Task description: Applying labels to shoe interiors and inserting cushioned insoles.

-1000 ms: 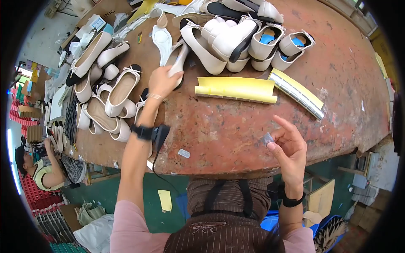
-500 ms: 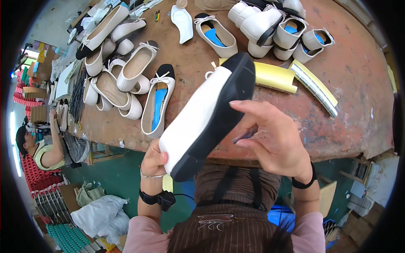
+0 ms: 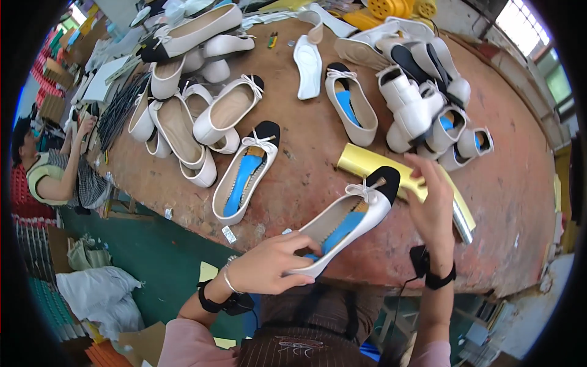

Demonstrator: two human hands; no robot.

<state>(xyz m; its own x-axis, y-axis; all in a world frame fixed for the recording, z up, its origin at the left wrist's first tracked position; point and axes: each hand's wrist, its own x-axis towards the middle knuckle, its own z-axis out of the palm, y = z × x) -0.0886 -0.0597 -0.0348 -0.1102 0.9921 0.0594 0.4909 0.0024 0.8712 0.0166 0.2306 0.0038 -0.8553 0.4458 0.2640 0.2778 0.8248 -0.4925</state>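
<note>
A white ballet flat (image 3: pixel 359 237) with a black toe cap and a small bow is tilted above the table's front edge, its opening facing up. My left hand (image 3: pixel 272 262) grips its heel, fingers inside and thumb along the outside. A blue strip (image 3: pixel 345 229) lies inside the shoe on a tan base. My right hand (image 3: pixel 433 205) is beside the toe, over the curled yellow sheets, with its fingers apart and nothing visible in them. One curled yellow sheet (image 3: pixel 367 160) lies behind the toe. To the left rests another flat (image 3: pixel 266 171) with a blue strip inside.
Several white flats (image 3: pixel 183 144) are piled at the left, others (image 3: pixel 406 116) at the right. A lone flat (image 3: pixel 361 116) and white insoles (image 3: pixel 307 70) lie further back. A yellow-handled cutter (image 3: pixel 273 40) lies there too. At far left a person (image 3: pixel 52 174) works at the table.
The shoe has turned from sole-showing to opening-up and moved right, its heel still in my left hand. My right hand has left the sole and shifted right. The view has shifted too.
</note>
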